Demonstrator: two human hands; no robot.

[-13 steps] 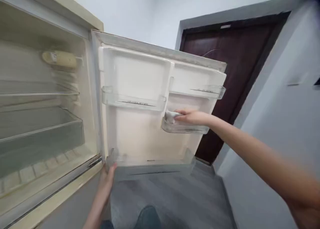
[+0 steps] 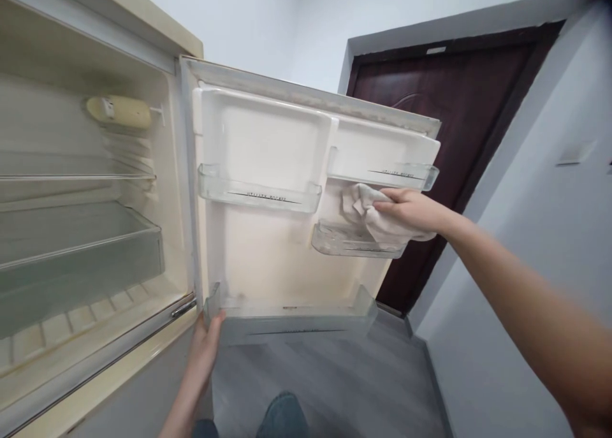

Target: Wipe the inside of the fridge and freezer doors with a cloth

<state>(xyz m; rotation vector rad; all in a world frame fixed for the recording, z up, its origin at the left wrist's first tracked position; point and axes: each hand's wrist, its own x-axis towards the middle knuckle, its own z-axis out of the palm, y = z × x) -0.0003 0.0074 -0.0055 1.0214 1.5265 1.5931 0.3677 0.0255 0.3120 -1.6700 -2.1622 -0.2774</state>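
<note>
White cloth point(image 2: 377, 224) gripped by the fingers of the right hand point(image 2: 415, 208), held at the nearer right shelf point(image 2: 329, 241) of the open fridge door point(image 2: 272, 247), near left corner touched by the left hand point(image 2: 205, 345), its grip unclear

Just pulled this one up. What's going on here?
The right hand has a pale cloth bunched in its grip at the lower of the two small bins on the inside of an open fridge door. The left hand is at the door's lower corner on the hinge side, by the wide bottom bin; its fingers are partly hidden, so its exact hold is unclear.
</note>
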